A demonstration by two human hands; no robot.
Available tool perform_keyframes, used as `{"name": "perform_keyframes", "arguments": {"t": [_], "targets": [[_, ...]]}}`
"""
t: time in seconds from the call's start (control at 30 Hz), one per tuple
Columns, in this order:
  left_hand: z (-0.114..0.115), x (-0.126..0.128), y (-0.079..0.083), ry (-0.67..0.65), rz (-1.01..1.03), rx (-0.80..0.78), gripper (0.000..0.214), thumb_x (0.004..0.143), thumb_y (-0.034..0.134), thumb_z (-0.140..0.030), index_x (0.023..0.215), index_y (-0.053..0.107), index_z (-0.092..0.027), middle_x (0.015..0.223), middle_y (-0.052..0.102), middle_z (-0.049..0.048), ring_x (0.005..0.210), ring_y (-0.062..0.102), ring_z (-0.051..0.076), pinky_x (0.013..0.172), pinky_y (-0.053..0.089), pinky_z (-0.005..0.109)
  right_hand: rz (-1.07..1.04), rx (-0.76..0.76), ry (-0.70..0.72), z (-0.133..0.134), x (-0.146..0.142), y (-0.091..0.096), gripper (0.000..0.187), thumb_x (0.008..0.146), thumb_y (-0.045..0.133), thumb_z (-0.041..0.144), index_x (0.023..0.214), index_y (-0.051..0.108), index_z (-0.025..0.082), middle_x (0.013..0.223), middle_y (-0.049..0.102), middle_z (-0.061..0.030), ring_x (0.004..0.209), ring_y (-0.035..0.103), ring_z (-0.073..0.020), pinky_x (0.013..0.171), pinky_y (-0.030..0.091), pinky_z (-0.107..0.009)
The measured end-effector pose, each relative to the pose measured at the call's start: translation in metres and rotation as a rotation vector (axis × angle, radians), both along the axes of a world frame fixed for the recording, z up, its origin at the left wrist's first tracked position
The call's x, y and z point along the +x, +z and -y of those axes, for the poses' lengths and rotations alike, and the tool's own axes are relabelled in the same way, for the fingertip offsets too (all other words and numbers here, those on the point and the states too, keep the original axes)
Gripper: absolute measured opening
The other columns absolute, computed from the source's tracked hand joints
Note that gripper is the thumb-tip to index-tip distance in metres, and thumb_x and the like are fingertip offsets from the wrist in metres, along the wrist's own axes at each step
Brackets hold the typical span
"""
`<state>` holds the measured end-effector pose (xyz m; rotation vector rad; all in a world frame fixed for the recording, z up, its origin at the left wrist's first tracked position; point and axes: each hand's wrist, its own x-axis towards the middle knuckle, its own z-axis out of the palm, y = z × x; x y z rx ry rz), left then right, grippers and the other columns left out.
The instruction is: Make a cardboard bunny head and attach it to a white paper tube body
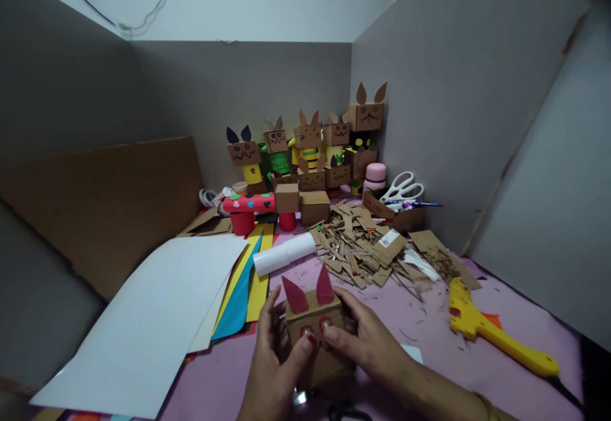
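Brown cardboard box (328,367) with pointed crimson ears (324,286) sits gripped between left hand (277,351) and right hand (370,335).

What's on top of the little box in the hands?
Two pointed red ears stand on the cardboard box. Its inside and underside are covered, so I can't see those.

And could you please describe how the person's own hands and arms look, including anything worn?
The left hand and right hand are both without gloves. The left thumbnail looks red. The right forearm shows no sleeve up to what seems a yellowish-brown band near the picture's bottom edge.
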<state>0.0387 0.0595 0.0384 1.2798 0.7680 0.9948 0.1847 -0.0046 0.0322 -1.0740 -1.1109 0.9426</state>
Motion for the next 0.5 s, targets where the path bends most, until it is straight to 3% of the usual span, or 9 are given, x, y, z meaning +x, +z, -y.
{"name": "perform_keyframes", "arguments": {"t": [0.1,0.2,0.27,0.33,0.43,0.5], "targets": [[-0.014,-0.005,0.0,0.197,-0.002,0.048,0.079,0.071,0.072,-0.046,0.137,0.034,-0.027,0.123,0.059,0.0102,0.111,0.06,0.03,0.087,0.053,0.038,0.278,-0.063,-0.223,0.0,0.019,0.005,0.056,0.084,0.055,0.05,0.126,0.046,0.015,0.115,0.06,-0.0143,0.102,0.059,-0.0248,0.082,0.049,-0.037],[-0.03,-0.01,-0.002,0.407,-0.003,0.108,0.075,0.074,0.068,-0.048,0.137,0.034,-0.025,0.12,0.06,0.0106,0.109,0.06,0.029,0.091,0.05,0.042,0.456,-0.107,-0.331,0.002,0.045,0.012,0.028,0.087,0.052,0.039,0.099,0.06,0.015,0.092,0.064,-0.0098,0.08,0.059,-0.0213,0.07,0.047,-0.035],[-0.036,-0.011,-0.003,0.445,-0.003,0.156,0.074,0.073,0.068,-0.048,0.135,0.036,-0.024,0.12,0.06,0.0108,0.107,0.06,0.028,0.092,0.049,0.042,0.548,-0.119,-0.273,0.006,0.053,0.016,0.02,0.085,0.053,0.033,0.085,0.064,0.016,0.075,0.063,-0.0052,0.067,0.056,-0.0184,0.062,0.044,-0.032],[-0.038,-0.012,-0.004,0.453,-0.006,0.188,0.073,0.071,0.07,-0.047,0.132,0.04,-0.023,0.12,0.059,0.0109,0.106,0.06,0.028,0.092,0.049,0.042,0.633,-0.11,-0.142,0.013,0.048,0.018,0.015,0.078,0.064,0.03,0.082,0.068,0.017,0.074,0.063,-0.0037,0.067,0.057,-0.0178,0.061,0.044,-0.03],[-0.038,-0.014,-0.002,0.48,-0.015,0.204,0.071,0.069,0.072,-0.046,0.13,0.043,-0.022,0.118,0.059,0.0111,0.104,0.06,0.029,0.091,0.049,0.045,0.825,-0.056,0.082,0.021,0.02,0.012,0.04,0.053,0.086,0.038,0.086,0.072,0.02,0.088,0.066,-0.0057,0.082,0.059,-0.0234,0.069,0.046,-0.032],[-0.039,-0.015,0.0,0.502,-0.011,0.204,0.073,0.069,0.072,-0.047,0.131,0.042,-0.021,0.114,0.059,0.011,0.103,0.06,0.03,0.092,0.047,0.05,1.179,-0.015,0.242,0.023,0.001,0.005,0.042,0.066,0.076,0.044,0.097,0.069,0.018,0.101,0.066,-0.0116,0.091,0.059,-0.0283,0.073,0.047,-0.036]]}}
